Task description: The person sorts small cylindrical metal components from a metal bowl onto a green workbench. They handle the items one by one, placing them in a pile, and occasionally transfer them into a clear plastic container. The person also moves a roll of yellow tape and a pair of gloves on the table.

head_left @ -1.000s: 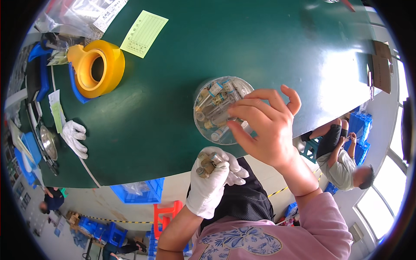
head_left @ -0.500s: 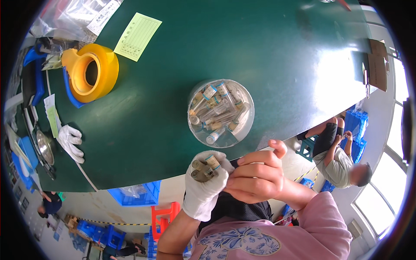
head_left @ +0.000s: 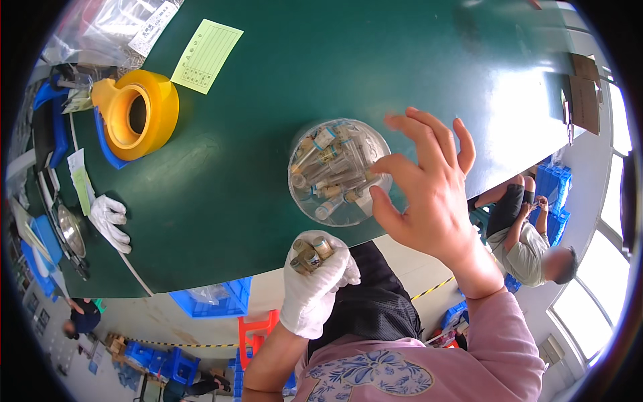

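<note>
My left hand (head_left: 313, 285), in a white glove, is closed round several small glass vials (head_left: 311, 253) whose ends stick up out of the fist. My bare right hand (head_left: 432, 187) hovers at the right rim of a round clear tub (head_left: 298, 204), its fingers spread, with nothing seen in them. The thumb and index finger overlap the tub's edge; whether they touch it I cannot tell. Inside the tub lie many glass vials (head_left: 340, 167) in a loose heap, some with pale labels and blue bands. The tub stands on a dark green table (head_left: 254, 167), just beyond my left hand.
A yellow tape roll (head_left: 161, 110) sits at the table's left, near a pale green card (head_left: 207, 57) and a plastic bag (head_left: 94, 33). Beside the left edge lies a white glove (head_left: 108, 221). A blue crate (head_left: 214, 301) stands below; a seated person (head_left: 526, 228) is at right.
My right hand has moved away from the vials in my left hand, up and to the right to the tub, with its fingers opening. The left hand still holds its vials.
</note>
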{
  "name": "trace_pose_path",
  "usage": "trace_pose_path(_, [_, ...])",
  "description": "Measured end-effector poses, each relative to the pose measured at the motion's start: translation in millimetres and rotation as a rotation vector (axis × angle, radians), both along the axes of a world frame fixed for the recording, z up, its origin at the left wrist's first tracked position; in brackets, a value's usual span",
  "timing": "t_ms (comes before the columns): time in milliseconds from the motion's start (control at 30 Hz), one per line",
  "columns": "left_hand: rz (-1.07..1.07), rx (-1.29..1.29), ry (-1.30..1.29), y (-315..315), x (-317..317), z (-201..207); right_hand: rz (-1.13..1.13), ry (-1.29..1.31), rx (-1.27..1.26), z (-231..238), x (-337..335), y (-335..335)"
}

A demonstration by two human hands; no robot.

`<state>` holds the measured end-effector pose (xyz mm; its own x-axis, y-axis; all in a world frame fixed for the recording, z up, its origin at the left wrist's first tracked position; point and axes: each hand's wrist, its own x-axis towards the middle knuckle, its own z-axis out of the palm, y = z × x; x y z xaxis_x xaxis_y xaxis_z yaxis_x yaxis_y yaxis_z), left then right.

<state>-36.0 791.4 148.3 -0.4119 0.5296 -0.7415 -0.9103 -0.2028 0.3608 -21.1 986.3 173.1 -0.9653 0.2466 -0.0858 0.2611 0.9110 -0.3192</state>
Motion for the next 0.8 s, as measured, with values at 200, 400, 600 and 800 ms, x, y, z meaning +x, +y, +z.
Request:
trace_pose_path(200, [0.0, -0.052, 0.022, 1.6, -3.1, 3.8, 0.005, 0.045, -0.172, 8.6, 6.7, 8.0])
trace_pose_path(400, [0.017, -0.099, 0.001, 8.5, -6.8, 10.2, -0.187, 0.202, -0.587, 0.2, 36.5, -5.2])
trace_pose_path(600, [0.075, -0.112, -0.071, 14.8, -5.3, 10.5, -0.324, 0.271, -0.83, -11.0, 51.0, -26.0])
trace_pose_path(800, [0.092, -0.08, 0.019, 2.3, 4.2, 0.0, 0.008, 0.42, -0.36, -9.6, 50.1, -46.0])
